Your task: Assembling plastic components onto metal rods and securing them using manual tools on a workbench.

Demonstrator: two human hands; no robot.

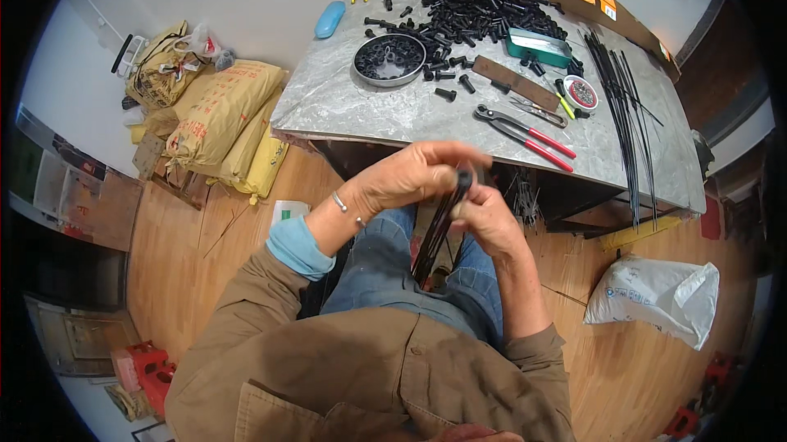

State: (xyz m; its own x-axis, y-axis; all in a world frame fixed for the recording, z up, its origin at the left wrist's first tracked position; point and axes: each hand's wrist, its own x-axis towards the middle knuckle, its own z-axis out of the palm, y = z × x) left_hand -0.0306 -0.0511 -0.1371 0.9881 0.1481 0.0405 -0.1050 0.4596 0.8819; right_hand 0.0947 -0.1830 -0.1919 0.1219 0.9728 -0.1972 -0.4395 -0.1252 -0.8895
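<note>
My left hand [410, 178] and my right hand [485, 216] meet in front of me, just below the grey table's [344, 106] near edge. Both are closed on the top of a long thin black strip [434, 233] that slants down toward my lap. A small black cap-like piece [465, 173] sits at the strip's upper end between my fingers. A silver bracelet circles my left wrist. On the table beyond lie red-handled pincers [525, 137], a round metal tray [389, 59] of black parts and a big heap of black bolt-like parts [475, 9].
Long black cable ties [623, 106] lie along the table's right side, with a green box [538, 47], a small round tin [580, 92] and a blue case [329, 19]. Yellow sacks [221, 114] are stacked on the wooden floor at left; a white bag [652, 294] lies at right.
</note>
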